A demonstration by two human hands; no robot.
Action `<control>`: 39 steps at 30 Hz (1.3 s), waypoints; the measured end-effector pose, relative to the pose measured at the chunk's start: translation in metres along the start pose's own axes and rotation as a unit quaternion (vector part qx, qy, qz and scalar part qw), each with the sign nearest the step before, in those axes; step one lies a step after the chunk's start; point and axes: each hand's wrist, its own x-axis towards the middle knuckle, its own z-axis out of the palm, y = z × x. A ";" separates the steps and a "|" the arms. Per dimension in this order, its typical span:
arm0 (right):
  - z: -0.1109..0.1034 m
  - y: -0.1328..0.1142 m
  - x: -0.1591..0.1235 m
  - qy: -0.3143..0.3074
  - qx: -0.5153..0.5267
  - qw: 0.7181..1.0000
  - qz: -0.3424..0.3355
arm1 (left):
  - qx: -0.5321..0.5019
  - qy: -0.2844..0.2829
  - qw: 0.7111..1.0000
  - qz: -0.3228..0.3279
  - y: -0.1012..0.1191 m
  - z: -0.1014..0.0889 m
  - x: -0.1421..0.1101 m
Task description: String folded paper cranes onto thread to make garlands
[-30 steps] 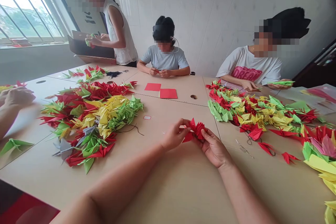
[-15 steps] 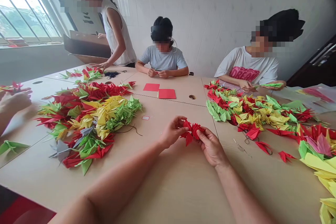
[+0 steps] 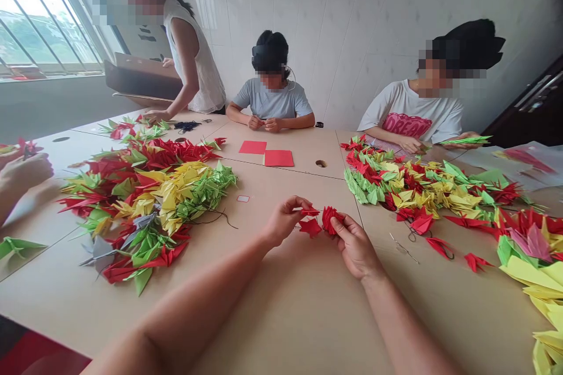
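Observation:
My left hand (image 3: 284, 220) pinches a red folded-paper crane (image 3: 310, 227), its pointed wings hanging just below my fingers. In my right hand (image 3: 357, 243) is a tight bundle of red paper cranes (image 3: 329, 220), gripped between thumb and fingers. A small gap separates the crane from the bundle. Both hands are held above the table's middle. On the right, a pair of tweezers or a thin metal tool (image 3: 403, 248) lies on the table, with loose red cranes (image 3: 477, 262) beyond it.
To the left lies a big heap of red, yellow and green cranes (image 3: 176, 193); another heap (image 3: 422, 184) spreads on the right. Two red paper squares (image 3: 278, 158) lie ahead. Several people work around the table (image 3: 281, 316), one beside an open cardboard box (image 3: 143, 79).
My left hand has drawn the red crane apart from the bundle in my right hand. The standing person has lowered a hand to the small pile at the far left.

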 end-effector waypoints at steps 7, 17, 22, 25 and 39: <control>0.000 -0.002 -0.002 -0.026 0.014 0.999 0.022 | -0.014 -0.015 0.999 -0.037 0.005 0.001 -0.003; 0.002 -0.004 -0.003 -0.027 0.004 0.999 0.022 | -0.008 -0.003 0.999 -0.037 0.004 0.001 -0.004; -0.001 -0.006 -0.001 -0.022 0.068 0.995 0.068 | 0.023 0.007 1.000 -0.007 -0.004 0.000 -0.002; -0.002 -0.009 -0.002 -0.012 0.092 0.991 0.098 | 0.057 0.006 0.998 0.030 -0.006 -0.001 -0.001; 0.001 -0.011 -0.007 -0.070 0.041 0.994 0.079 | 0.284 -0.026 0.947 0.149 0.008 0.006 -0.010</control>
